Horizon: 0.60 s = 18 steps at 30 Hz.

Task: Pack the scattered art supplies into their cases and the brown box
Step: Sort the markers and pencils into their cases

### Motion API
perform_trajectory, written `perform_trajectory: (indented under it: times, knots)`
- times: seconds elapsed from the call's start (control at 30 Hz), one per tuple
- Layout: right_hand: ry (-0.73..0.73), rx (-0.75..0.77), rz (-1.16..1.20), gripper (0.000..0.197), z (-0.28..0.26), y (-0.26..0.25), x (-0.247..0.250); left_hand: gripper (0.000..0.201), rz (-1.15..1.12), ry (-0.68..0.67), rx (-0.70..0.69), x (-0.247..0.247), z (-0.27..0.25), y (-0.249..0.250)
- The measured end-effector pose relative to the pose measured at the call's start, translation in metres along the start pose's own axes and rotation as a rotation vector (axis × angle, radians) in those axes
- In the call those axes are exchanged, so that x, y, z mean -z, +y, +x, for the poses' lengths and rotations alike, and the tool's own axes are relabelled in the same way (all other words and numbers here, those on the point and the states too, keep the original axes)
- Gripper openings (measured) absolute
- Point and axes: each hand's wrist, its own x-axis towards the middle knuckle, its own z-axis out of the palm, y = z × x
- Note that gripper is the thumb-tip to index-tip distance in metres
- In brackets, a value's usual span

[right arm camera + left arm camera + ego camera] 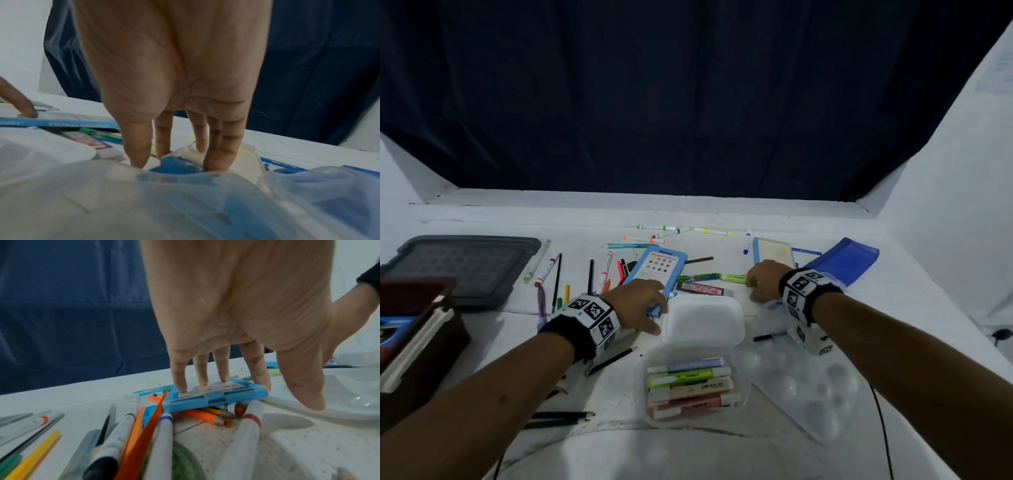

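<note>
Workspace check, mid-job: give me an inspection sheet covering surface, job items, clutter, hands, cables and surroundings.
Surface: white table, stained near the front.
Job's things: blue pencil case lying on loose pencils; clear marker case open, markers inside; brown box at left edge.
Clutter: scattered pens and markers; grey tray; blue lid; clear paint palette.
Hands: left hand presses straight fingers on the pencil case; right hand reaches down with straight fingers onto a small blue and cream item, grip unclear.
Cables: black cable at front right.
Surroundings: dark curtain behind, white walls at sides.
</note>
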Motion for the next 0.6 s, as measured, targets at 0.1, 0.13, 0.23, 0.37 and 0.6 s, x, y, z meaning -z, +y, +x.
perform_trajectory:
  times: [0.1, 0.13, 0.23, 0.37, 0.6]
  knots:
    - [0.072, 0.011, -0.091, 0.025, 0.0, -0.014, -0.003, 0.038, -0.008, 0.036, 0.038, -0.003, 0.001, -0.001]
    - [0.109, 0.008, -0.106, 0.025, 0.001, -0.017, -0.004, 0.035, -0.011, 0.054, 0.044, -0.003, 0.002, -0.001]
    - [0.111, 0.003, -0.096, 0.032, 0.002, -0.019, -0.002, 0.041, -0.005, 0.08, 0.062, 0.001, 0.004, 0.003]
    - [0.041, 0.038, -0.136, 0.033, 0.003, -0.021, 0.007, 0.059, 0.01, -0.003, -0.075, 0.001, 0.007, 0.015]
    - [0.109, 0.111, -0.323, 0.015, 0.006, -0.039, -0.004, 0.062, 0.134, -0.035, -0.075, -0.005, 0.011, 0.025]
